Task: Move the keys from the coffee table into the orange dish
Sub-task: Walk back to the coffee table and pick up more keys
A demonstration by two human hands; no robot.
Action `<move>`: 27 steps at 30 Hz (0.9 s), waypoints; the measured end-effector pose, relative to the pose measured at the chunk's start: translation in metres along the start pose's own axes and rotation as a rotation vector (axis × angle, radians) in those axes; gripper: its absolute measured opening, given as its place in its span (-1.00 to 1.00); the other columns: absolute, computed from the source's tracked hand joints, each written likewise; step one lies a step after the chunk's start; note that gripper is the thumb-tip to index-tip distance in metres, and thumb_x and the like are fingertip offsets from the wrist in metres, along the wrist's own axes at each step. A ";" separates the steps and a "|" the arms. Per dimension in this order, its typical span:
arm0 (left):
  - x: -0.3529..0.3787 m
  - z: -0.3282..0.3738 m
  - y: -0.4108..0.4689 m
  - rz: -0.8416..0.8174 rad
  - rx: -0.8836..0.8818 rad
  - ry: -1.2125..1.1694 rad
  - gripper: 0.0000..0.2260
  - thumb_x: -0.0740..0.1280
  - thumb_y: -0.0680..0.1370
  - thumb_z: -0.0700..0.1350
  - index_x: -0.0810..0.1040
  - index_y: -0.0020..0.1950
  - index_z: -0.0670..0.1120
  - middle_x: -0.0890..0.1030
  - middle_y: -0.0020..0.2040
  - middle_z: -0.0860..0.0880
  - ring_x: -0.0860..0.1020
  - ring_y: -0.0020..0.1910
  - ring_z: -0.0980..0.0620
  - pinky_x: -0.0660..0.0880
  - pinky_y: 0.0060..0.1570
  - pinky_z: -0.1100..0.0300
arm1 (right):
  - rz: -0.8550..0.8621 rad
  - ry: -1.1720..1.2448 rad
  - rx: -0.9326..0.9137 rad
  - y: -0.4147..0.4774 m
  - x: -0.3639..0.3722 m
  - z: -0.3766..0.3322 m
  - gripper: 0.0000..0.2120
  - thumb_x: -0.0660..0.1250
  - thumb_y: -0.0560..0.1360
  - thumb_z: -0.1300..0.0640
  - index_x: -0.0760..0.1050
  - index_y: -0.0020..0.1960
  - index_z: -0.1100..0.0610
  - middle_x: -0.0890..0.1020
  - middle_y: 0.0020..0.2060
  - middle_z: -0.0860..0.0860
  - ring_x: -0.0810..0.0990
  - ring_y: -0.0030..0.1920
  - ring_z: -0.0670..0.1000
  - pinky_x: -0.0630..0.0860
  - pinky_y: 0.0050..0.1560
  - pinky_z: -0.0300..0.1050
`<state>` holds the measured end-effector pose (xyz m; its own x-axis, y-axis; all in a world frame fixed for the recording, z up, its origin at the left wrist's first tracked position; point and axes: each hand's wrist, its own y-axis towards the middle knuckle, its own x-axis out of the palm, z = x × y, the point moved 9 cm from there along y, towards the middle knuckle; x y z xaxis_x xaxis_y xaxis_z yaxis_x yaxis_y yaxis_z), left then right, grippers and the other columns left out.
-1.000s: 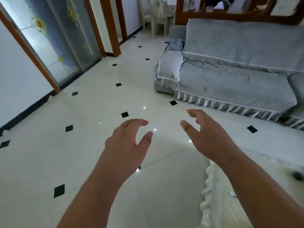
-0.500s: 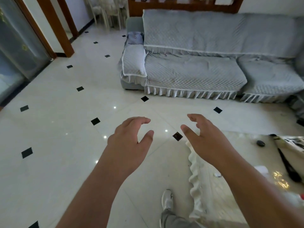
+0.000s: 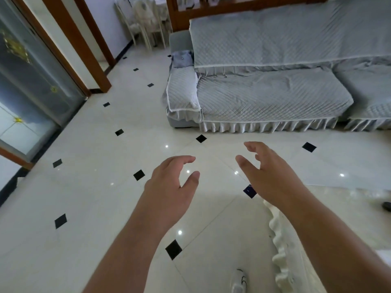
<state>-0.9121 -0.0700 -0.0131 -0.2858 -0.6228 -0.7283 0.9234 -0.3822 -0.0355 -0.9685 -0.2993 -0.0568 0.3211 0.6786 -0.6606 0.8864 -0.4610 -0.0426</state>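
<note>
Left hand and right hand empty, fingers curled wide apart, over tiled floor. Keys, dish out of view. Coffee table frilled edge at 5 o'clock; sofa at 1.

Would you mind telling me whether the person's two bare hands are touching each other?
Apart. The head view shows pale tiled floor between the left hand and right hand.

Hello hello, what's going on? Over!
Left hand open, empty. Right hand open, empty. Keys and orange dish not in view. Nothing blocking; frilly table edge lower right.
</note>
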 end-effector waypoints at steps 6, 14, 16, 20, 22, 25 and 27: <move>0.035 0.030 0.061 -0.069 0.079 0.005 -0.71 0.23 0.54 0.19 0.39 0.27 0.35 0.33 0.12 0.53 0.33 0.04 0.52 0.32 0.09 0.24 | 0.056 -0.004 0.065 0.047 -0.035 0.028 -0.50 0.16 0.52 -0.29 0.28 0.42 -0.17 0.42 0.37 -0.19 0.46 0.27 -0.12 0.35 0.12 -0.10; 0.090 0.092 0.167 -0.216 0.312 0.044 -0.70 0.25 0.55 0.14 0.43 0.29 0.27 0.35 0.13 0.44 0.34 0.15 0.41 0.31 0.28 0.12 | 0.227 0.007 0.256 0.093 -0.080 0.084 -0.50 0.15 0.51 -0.33 0.28 0.40 -0.21 0.43 0.35 -0.23 0.45 0.13 -0.20 0.38 0.10 -0.09; 0.106 0.108 0.194 -0.263 0.390 0.046 -0.70 0.27 0.55 0.12 0.45 0.29 0.23 0.39 0.18 0.37 0.35 0.24 0.34 0.31 0.29 0.13 | 0.279 -0.023 0.326 0.100 -0.092 0.098 -0.49 0.14 0.50 -0.34 0.27 0.40 -0.22 0.43 0.35 -0.24 0.44 0.06 -0.23 0.39 0.08 -0.09; 0.138 0.141 0.248 -0.408 0.530 0.075 -0.69 0.27 0.55 0.10 0.45 0.30 0.22 0.40 0.25 0.33 0.36 0.29 0.25 0.32 0.24 0.17 | 0.434 -0.039 0.472 0.110 -0.121 0.118 -0.51 0.11 0.49 -0.36 0.30 0.36 -0.23 0.46 0.33 -0.23 0.44 -0.10 -0.34 0.35 0.02 -0.13; 0.152 0.158 0.271 -0.464 0.605 0.086 -0.68 0.25 0.55 0.13 0.43 0.31 0.23 0.36 0.23 0.36 0.35 0.29 0.26 0.30 0.23 0.17 | 0.499 -0.033 0.541 0.114 -0.131 0.124 -0.53 0.09 0.50 -0.36 0.32 0.36 -0.23 0.47 0.31 -0.23 0.43 -0.12 -0.36 0.34 0.01 -0.13; 0.179 0.185 0.296 -0.556 0.708 0.070 -0.68 0.24 0.55 0.15 0.43 0.31 0.24 0.37 0.21 0.33 0.36 0.27 0.25 0.31 0.21 0.16 | 0.607 0.044 0.636 0.111 -0.139 0.136 -0.53 0.07 0.52 -0.34 0.36 0.36 -0.20 0.49 0.29 -0.22 0.47 -0.03 -0.27 0.38 0.12 -0.09; 0.202 0.201 0.301 -0.626 0.767 0.059 -0.67 0.24 0.55 0.15 0.43 0.31 0.23 0.38 0.22 0.31 0.37 0.25 0.24 0.32 0.21 0.13 | 0.661 0.080 0.707 0.103 -0.140 0.145 -0.52 0.06 0.53 -0.33 0.37 0.37 -0.18 0.50 0.29 -0.21 0.48 0.09 -0.21 0.42 0.20 -0.02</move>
<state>-0.7432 -0.4479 -0.0336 -0.6328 -0.1303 -0.7633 0.1882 -0.9821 0.0117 -0.9712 -0.5250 -0.0773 0.7272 0.1835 -0.6615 0.1219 -0.9828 -0.1385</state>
